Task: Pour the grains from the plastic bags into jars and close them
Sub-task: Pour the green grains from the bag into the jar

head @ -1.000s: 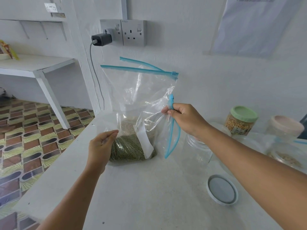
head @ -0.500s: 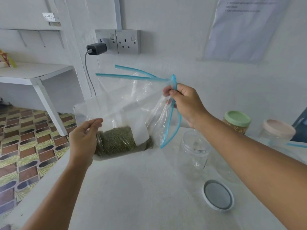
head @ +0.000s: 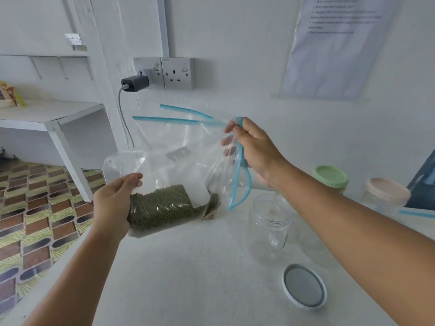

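Note:
A clear zip bag (head: 179, 165) with a blue zip strip holds green grains (head: 162, 208) in its lower end and hangs above the white table (head: 188, 278). My left hand (head: 115, 203) grips the bag's bottom left corner. My right hand (head: 254, 149) pinches the open blue mouth at the bag's upper right. An empty clear jar (head: 268, 227) stands open on the table just below my right forearm. Its grey lid (head: 304, 286) lies flat in front of it.
A jar with a green lid (head: 330, 178) and a jar with a pale pink lid (head: 386, 194) stand at the back right, with another bag's blue strip (head: 416, 214) beside them. A wall socket with a black charger (head: 135, 83) is behind. The table's left edge drops to a patterned floor (head: 35, 220).
Both hands have lifted the bag off the table and tilted it, the bottom rising to the left. The grains have slid along the lower side.

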Demonstrator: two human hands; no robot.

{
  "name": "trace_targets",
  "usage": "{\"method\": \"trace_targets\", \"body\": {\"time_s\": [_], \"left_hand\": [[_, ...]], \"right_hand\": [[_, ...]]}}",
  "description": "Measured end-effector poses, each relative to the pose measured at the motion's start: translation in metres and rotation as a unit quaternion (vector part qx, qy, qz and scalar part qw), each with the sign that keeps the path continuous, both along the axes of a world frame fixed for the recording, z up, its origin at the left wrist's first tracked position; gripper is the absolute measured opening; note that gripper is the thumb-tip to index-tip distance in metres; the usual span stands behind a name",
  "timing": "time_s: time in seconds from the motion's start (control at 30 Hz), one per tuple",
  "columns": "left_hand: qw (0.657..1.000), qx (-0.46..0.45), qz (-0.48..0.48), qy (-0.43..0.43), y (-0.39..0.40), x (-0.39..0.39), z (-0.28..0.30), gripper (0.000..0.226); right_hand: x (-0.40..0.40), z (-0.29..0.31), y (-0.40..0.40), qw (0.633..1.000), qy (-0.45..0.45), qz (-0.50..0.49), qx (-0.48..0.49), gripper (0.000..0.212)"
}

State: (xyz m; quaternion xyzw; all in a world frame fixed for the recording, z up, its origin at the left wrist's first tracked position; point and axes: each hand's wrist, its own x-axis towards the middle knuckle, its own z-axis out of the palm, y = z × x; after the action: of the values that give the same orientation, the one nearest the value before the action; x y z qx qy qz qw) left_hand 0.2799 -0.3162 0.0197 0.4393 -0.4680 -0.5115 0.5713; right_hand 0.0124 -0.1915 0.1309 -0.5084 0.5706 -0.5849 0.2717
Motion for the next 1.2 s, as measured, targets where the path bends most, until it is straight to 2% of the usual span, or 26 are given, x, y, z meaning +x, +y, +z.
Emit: {"method": "trace_targets", "body": {"time_s": [0.17, 0.3, 0.37, 0.43, 0.5, 0.6, 0.67, 0.73, 0.8, 0.87, 1.0, 1.1, 1.2], "left_hand": [[0.988, 0.144, -0.03, 0.047, 0.006, 0.012, -0.046, 0.011], [0.983, 0.173, -0.057, 0.028, 0.022, 0.011, -0.067, 0.017], [0.987, 0.147, -0.069, -0.005, 0.024, 0.01, -0.067, 0.014], [0.986, 0.105, -0.1, -0.084, 0.024, 0.01, -0.063, 0.015], [0.97, 0.082, -0.126, -0.189, 0.028, 0.011, -0.055, 0.013], [0.943, 0.039, -0.075, -0.323, 0.047, 0.009, -0.034, 0.012], [0.941, -0.059, -0.059, -0.328, 0.062, 0.004, -0.01, 0.015], [0.928, -0.156, -0.098, -0.324, 0.066, -0.004, 0.02, 0.015], [0.907, -0.215, -0.159, -0.325, 0.054, -0.011, 0.047, 0.012], [0.901, -0.222, -0.223, -0.297, 0.039, -0.021, 0.068, 0.01], [0.899, -0.164, -0.328, -0.239, 0.024, -0.043, 0.089, 0.015], [0.882, -0.171, -0.357, -0.254, 0.02, -0.049, 0.092, 0.017], [0.884, -0.171, -0.351, -0.255, 0.018, -0.049, 0.091, 0.013]], "right_hand": [[0.026, -0.008, -0.013, 0.998, 0.061, 0.016, 0.031, 0.027], [0.038, -0.018, -0.02, 0.993, 0.094, 0.013, 0.066, 0.028], [0.04, -0.022, -0.023, 0.992, 0.1, -0.001, 0.072, 0.027], [0.038, -0.026, -0.023, 0.991, 0.11, -0.006, 0.078, 0.027], [0.037, -0.03, -0.022, 0.99, 0.115, -0.002, 0.084, 0.027], [0.034, -0.033, -0.019, 0.989, 0.114, 0.009, 0.095, 0.027], [0.033, -0.034, -0.017, 0.988, 0.11, 0.024, 0.101, 0.026], [0.033, -0.034, -0.016, 0.988, 0.109, 0.039, 0.105, 0.025], [0.033, -0.033, -0.014, 0.987, 0.11, 0.051, 0.106, 0.024], [0.034, -0.033, -0.013, 0.987, 0.105, 0.065, 0.105, 0.023], [0.034, -0.032, -0.01, 0.987, 0.096, 0.09, 0.093, 0.021], [0.03, -0.037, -0.007, 0.987, 0.106, 0.085, 0.086, 0.019], [0.025, -0.042, -0.004, 0.985, 0.128, 0.076, 0.083, 0.019]]}}
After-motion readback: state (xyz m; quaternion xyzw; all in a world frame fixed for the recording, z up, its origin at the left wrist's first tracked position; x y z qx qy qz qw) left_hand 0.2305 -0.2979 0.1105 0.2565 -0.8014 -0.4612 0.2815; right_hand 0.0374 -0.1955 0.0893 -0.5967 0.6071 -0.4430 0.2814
